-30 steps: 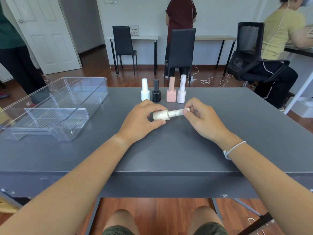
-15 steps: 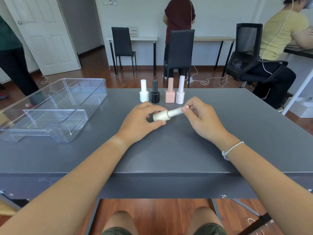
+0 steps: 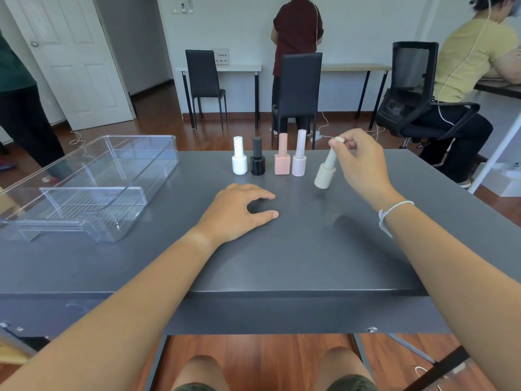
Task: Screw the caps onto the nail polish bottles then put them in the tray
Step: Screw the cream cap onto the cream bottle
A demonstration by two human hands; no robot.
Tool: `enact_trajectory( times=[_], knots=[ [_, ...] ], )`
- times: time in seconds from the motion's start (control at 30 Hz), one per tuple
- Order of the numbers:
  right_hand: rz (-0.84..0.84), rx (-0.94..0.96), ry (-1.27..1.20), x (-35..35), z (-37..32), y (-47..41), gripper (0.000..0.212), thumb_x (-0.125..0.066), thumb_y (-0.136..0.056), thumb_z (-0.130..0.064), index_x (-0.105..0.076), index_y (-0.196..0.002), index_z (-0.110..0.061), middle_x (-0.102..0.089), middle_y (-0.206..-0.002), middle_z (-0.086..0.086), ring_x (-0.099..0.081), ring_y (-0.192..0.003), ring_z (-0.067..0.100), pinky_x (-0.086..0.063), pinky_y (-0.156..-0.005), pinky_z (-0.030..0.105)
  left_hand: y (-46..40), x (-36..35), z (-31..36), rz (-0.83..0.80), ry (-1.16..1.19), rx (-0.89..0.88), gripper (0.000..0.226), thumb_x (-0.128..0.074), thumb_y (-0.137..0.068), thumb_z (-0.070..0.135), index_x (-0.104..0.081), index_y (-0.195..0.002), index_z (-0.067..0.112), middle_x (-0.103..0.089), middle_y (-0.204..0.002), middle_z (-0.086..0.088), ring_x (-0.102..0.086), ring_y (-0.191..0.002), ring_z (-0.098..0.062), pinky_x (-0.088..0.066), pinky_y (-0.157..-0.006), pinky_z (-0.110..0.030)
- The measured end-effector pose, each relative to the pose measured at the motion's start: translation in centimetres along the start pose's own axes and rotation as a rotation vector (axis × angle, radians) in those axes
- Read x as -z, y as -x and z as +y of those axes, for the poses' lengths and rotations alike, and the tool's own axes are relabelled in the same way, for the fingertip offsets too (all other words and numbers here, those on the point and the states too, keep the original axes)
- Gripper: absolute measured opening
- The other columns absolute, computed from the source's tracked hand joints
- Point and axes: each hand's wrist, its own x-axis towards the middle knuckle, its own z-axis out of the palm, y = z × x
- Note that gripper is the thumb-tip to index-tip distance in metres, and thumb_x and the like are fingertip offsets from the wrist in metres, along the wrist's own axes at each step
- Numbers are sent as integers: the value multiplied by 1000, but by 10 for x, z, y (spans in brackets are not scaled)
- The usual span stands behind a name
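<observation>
you have five nail polish bottles: four capped ones (image 3: 268,160) stand in a row on the grey table (image 3: 282,249), and the cream bottle (image 3: 326,173) hangs tilted just right of them. half a second ago both hands held it sideways; now your right hand (image 3: 359,162) alone pinches its ribbed cap, while your left hand (image 3: 239,213) rests loosely spread on the table. the clear tray (image 3: 84,187) sits at left.

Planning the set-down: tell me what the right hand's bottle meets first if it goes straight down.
Probably bare table. The right hand holds the cream bottle by its cap, just right of the pale pink bottle; the gap between them is hard to judge.
</observation>
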Motion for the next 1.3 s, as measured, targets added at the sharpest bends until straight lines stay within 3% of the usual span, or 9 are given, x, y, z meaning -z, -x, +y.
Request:
enact_trajectory(
  times=[0.17, 0.6, 1.3],
  knots=[
    [-14, -42, 89, -7, 7, -22, 14, -53, -88, -32, -57, -86, -19, -52, -86, -1, -45, -72, 11, -35, -67, 26, -1, -1, -2, 10, 11, -4, 33, -64, -76, 51, -65, -106, 36, -58, -115, 18, -40, -105, -1, -29, -90, -18],
    [-75, -59, 179, -27, 10, -45, 18, -51, -90, -29, -60, -95, -15, -51, -96, -1, -49, -84, 16, -36, -73, 29, -3, 0, 1, 22, -3, -19, 28, -65, -76, 49, -67, -100, 34, -52, -100, 27, -45, -104, -4, -29, -89, -19],
    [-116, -74, 153, -31, 7, -41, 24, -49, -92, -28, -61, -106, -14, -59, -111, 8, -49, -88, 16, -35, -75, 27, -2, 0, 1, 26, 10, -21, 27, -65, -77, 48, -68, -100, 33, -53, -98, 27, -45, -103, -4, -29, -88, -18]
  ],
)
